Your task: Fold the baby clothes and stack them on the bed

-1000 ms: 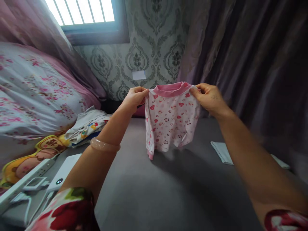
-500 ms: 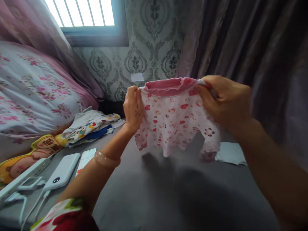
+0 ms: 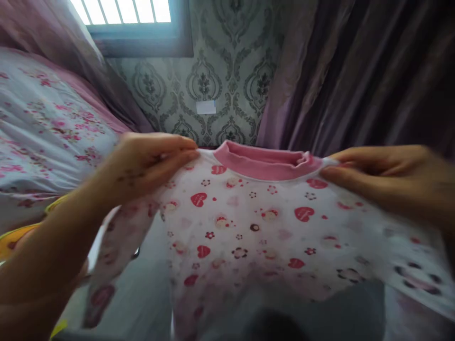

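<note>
shirt: a tiny white top point(image 3: 249, 227) with red hearts and little flowers fills the near middle of the view, spread flat and held up in the air close to the camera, between the two hands
which way it points: pink collar point(image 3: 265, 163) is on the far/top edge, the hem drops down toward the viewer and goes blurry at the bottom. So neck-to-hem runs top to bottom, but stretched out like this the long axis is left-right, sleeve to sleeve
sleeves: left sleeve point(image 3: 113, 255) dangles down at lower left, right sleeve point(image 3: 408, 270) runs off toward the lower right, pretty smeared
left hand: left hand point(image 3: 142, 163) has thumb and fingers pinched shut on the shoulder seam just left of the collar
right hand: right hand point(image 3: 387, 177) does the same on the other shoulder, fingers closed on the fabric just right of the collar. The hands are well apart, so the shoulder line is pulled fairly straight
under it: grey surface point(image 3: 142, 293) peeks out beneath the shirt
off to the left: floral bedding point(image 3: 46, 132), pink and white, piled up
far back: patterned wallpaper point(image 3: 202, 80) with a small white plate point(image 3: 205, 107) on it, barred window point(image 3: 124, 9) up top, dark purple curtain point(image 3: 355, 71) on the right
</note>
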### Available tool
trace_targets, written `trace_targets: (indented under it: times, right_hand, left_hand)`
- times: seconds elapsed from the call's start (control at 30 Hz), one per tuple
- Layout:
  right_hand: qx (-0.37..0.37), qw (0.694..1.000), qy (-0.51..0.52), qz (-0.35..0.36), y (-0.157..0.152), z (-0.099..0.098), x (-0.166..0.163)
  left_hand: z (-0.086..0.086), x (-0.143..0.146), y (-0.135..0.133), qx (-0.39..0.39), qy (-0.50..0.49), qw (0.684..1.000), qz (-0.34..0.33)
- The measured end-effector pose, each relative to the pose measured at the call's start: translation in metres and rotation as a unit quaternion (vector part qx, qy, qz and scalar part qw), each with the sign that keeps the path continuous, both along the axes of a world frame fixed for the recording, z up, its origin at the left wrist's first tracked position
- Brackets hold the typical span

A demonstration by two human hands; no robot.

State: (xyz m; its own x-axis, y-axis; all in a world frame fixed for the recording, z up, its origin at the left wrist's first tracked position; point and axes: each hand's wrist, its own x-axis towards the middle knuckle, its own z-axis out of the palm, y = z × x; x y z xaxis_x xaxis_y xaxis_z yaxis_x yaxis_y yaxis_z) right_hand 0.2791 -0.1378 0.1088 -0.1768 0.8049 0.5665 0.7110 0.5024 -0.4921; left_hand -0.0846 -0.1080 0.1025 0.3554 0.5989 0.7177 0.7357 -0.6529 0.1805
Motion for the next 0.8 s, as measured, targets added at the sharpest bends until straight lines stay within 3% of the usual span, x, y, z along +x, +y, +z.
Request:
trace_targets:
  times: [0.07,0.1,0.2,0.3,0.4,0.47,0.53,0.8]
  right_hand:
    - [-0.175,0.984,-0.028,0.035,0.029,-0.022,-0.002]
    - [-0.214,0.975,-0.037,0.048,0.046,-0.039,-0.003]
    - [-0.234,0.965,-0.102,0.055,0.101,-0.106,-0.006]
    - [-0.249,0.956,-0.153,0.000,0.147,-0.182,-0.010]
    - [-0.257,0.943,-0.208,-0.037,0.175,-0.242,-0.014]
    - [-0.241,0.941,-0.232,-0.051,0.184,-0.265,-0.016]
    - [-0.222,0.938,-0.260,-0.061,0.191,-0.276,-0.015]
    - [-0.214,0.905,-0.364,-0.045,0.242,-0.263,-0.014]
  left_hand:
    - [-0.025,-0.002,0.036,-0.124,0.029,0.991,-0.042]
    - [-0.044,-0.001,0.055,-0.180,0.055,0.981,-0.052]
    - [-0.114,0.008,0.112,-0.262,0.089,0.959,-0.060]
    - [-0.187,0.022,0.152,-0.313,0.139,0.939,-0.018]
    - [-0.239,0.035,0.173,-0.334,0.186,0.923,0.042]
    - [-0.257,0.041,0.181,-0.332,0.214,0.915,0.079]
    - [-0.266,0.043,0.189,-0.321,0.241,0.910,0.099]
    - [-0.259,0.037,0.242,-0.284,0.294,0.907,0.097]
